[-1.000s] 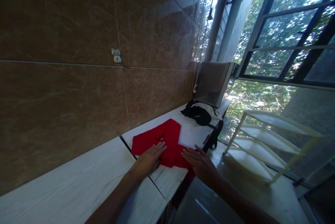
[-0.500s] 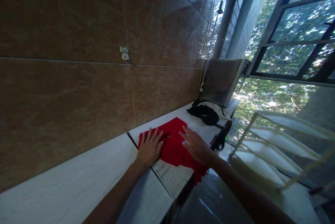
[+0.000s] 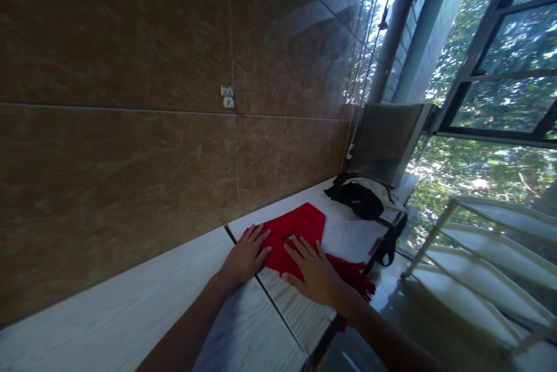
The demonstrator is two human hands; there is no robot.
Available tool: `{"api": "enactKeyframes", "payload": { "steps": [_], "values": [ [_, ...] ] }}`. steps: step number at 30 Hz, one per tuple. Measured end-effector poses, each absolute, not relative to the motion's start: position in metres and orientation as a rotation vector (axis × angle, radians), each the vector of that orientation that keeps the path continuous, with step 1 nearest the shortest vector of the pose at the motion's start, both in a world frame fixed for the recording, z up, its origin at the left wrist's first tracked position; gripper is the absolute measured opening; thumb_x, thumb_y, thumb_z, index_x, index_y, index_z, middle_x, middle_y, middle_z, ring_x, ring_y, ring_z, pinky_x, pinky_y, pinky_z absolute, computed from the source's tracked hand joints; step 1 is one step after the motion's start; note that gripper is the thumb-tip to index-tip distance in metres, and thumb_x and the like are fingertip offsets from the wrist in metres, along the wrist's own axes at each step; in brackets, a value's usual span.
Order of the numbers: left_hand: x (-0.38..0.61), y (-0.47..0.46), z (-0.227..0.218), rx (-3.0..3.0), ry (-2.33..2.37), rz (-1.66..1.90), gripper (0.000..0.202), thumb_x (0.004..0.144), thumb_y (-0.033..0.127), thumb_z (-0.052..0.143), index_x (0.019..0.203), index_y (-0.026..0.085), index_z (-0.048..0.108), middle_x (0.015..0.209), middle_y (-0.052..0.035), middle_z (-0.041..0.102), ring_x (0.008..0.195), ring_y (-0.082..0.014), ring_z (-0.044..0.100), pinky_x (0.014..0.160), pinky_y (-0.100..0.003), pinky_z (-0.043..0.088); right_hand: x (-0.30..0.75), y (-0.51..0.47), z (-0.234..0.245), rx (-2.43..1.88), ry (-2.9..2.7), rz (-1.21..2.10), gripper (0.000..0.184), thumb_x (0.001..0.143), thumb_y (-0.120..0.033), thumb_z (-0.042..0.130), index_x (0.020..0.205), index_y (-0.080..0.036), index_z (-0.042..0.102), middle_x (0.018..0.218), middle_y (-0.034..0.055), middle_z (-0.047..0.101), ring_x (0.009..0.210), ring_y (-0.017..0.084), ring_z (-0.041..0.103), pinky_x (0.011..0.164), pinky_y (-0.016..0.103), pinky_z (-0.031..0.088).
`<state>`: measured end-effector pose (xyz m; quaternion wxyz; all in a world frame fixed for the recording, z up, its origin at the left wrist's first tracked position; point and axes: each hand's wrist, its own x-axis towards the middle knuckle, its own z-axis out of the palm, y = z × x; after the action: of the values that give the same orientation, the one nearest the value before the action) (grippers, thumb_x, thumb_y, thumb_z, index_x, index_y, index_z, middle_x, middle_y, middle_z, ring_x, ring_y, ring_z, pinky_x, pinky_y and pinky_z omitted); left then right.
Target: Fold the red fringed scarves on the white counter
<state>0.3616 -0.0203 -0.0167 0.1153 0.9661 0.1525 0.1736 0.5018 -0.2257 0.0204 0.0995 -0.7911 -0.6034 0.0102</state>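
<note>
While both my palms press flat, the red cloth (image 3: pixel 300 233) lies spread on the white table (image 3: pixel 130 314), close against the brown tiled wall (image 3: pixel 130 145). My left hand (image 3: pixel 246 256) rests open on the cloth's near-left corner, fingers spread and pointing toward the wall, with its heel on the bare tabletop. My right hand (image 3: pixel 315 270) lies open too, fingers splayed across the middle of the cloth, just beside the left hand but not touching it. Neither hand grips anything; both simply lie on the fabric. The cloth runs away from my hands toward the far end of the table, and its fringed end (image 3: pixel 354 279) hangs over the table's edge just to the right of my right wrist. Beyond the cloth sits a black bag (image 3: pixel 354 198), well apart from my hands. A small white hook (image 3: pixel 227 96) is fixed on the wall above.
</note>
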Motion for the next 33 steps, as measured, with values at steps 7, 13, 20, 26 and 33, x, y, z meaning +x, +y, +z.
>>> {"api": "enactKeyframes", "payload": {
  "steps": [7,13,20,26,33],
  "values": [
    [0.375,-0.018,-0.027,2.819,0.46,0.511,0.057,0.104,0.049,0.041,0.155,0.022,0.047,0.166,-0.0126,0.036,0.157,-0.0344,0.022,0.126,-0.056,0.027,0.5,-0.22,-0.005,-2.335,-1.708,-0.137,0.06,0.101,-0.05,0.053,0.156,-0.026,0.047,0.165,0.0102,0.035,0.153,0.034,0.028,0.124,0.065,0.017],
    [0.433,-0.028,-0.014,2.826,0.534,0.474,0.057,0.104,0.046,0.042,0.153,0.018,0.05,0.163,-0.0159,0.041,0.155,-0.0356,0.028,0.127,-0.055,0.024,0.564,-0.216,-0.006,-2.363,-1.715,-0.193,0.058,0.099,-0.04,0.058,0.155,-0.025,0.048,0.164,0.0076,0.037,0.153,0.031,0.03,0.125,0.06,0.021],
    [0.491,-0.023,-0.015,2.821,0.619,0.592,0.053,0.104,0.044,0.042,0.15,0.02,0.055,0.157,-0.0146,0.05,0.151,-0.0347,0.037,0.124,-0.054,0.03,0.622,-0.199,-0.018,-2.355,-1.632,-0.251,0.059,0.097,-0.042,0.059,0.154,-0.026,0.05,0.163,0.0067,0.039,0.153,0.029,0.031,0.125,0.058,0.021],
    [0.498,-0.023,-0.018,2.834,0.675,0.619,0.05,0.103,0.043,0.046,0.148,0.024,0.057,0.156,-0.0132,0.052,0.149,-0.0357,0.04,0.122,-0.058,0.032,0.623,-0.196,-0.022,-2.318,-1.61,-0.336,0.067,0.092,-0.045,0.064,0.154,-0.024,0.048,0.163,0.0089,0.039,0.153,0.03,0.029,0.126,0.059,0.017],
    [0.452,-0.043,0.011,2.762,0.767,0.482,0.061,0.105,0.049,0.04,0.16,0.024,0.037,0.17,-0.0133,0.026,0.158,-0.0382,0.015,0.124,-0.068,0.015,0.624,-0.2,-0.018,-2.292,-1.591,-0.32,0.074,0.089,-0.056,0.053,0.154,-0.022,0.049,0.16,0.0133,0.044,0.15,0.034,0.035,0.122,0.064,0.021]
  ]
}}
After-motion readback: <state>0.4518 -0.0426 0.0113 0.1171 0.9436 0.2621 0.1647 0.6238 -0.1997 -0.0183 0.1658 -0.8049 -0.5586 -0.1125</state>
